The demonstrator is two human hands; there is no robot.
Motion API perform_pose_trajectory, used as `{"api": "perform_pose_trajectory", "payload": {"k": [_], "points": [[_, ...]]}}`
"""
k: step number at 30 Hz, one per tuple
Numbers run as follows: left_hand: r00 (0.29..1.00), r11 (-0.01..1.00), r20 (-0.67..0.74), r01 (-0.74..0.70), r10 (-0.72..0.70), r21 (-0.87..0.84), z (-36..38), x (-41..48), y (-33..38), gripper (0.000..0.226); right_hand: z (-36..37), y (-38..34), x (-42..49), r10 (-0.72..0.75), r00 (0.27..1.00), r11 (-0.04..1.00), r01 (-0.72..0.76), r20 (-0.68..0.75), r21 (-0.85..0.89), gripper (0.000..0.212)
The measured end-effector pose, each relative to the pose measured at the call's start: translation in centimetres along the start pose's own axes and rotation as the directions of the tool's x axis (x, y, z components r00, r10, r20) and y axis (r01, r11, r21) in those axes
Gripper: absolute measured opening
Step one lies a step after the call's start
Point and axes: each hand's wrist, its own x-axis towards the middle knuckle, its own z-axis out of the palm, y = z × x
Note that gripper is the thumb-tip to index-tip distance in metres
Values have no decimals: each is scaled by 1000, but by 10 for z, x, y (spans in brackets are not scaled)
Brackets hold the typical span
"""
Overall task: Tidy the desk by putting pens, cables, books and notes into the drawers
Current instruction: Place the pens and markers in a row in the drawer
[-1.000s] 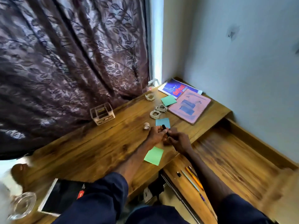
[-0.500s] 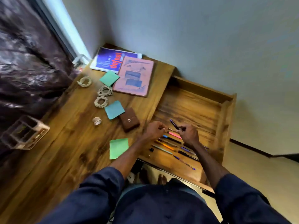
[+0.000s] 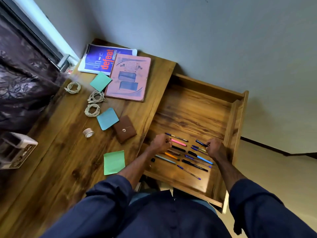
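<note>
Desk [image 3: 56,152] far left: organizer [image 3: 17,150] at the edge. Next, three coiled cables [image 3: 92,109] in a loose line, tape roll [image 3: 88,132] below them. Teal note [image 3: 100,81], blue note [image 3: 107,118] and green note [image 3: 114,162] all on the desktop, none in the drawer [image 3: 236,121]. Blue book [image 3: 97,60] at the back, pink book [image 3: 128,78] overlapping its corner. Brown pouch [image 3: 124,128] touching the blue note. Drawer open to the right of the desktop, pens [image 3: 192,164] in rough rows on its floor near the front. Left hand [image 3: 161,143] over the left pen ends, fingers curled tight; can't tell if it holds anything. Right hand [image 3: 215,148] curled, fingertips pinching the end of a dark pen [image 3: 201,143] just above the rows.
</note>
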Motion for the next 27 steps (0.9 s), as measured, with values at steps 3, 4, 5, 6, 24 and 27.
{"api": "perform_pose_trajectory", "payload": {"k": [3, 4, 5, 6, 24, 27], "points": [[999, 999, -3, 37, -37, -11, 6, 6, 0, 11, 4, -1, 11, -14, 1000, 999, 14, 9, -35, 19], [999, 999, 0, 40, -40, -14, 9, 8, 0, 12, 5, -1, 14, -15, 1000, 999, 16, 10, -41, 19], [999, 999, 7, 41, -41, -14, 11, 9, 1, 13, 5, -1, 18, -17, 1000, 999, 17, 8, -44, 19], [999, 999, 15, 40, -40, -17, 14, 9, 2, 14, 6, -2, 22, -23, 1000, 998, 24, 14, -50, 19], [994, 993, 18, 112, -112, -44, 30, 0, 21, 14, 11, 11, 32, -102, 995, 995, 102, 21, -10, 24], [994, 993, 7, 106, -106, -58, 30, -6, 20, 15, 9, 5, 23, -125, 991, 992, 127, -46, 26, 24]]}}
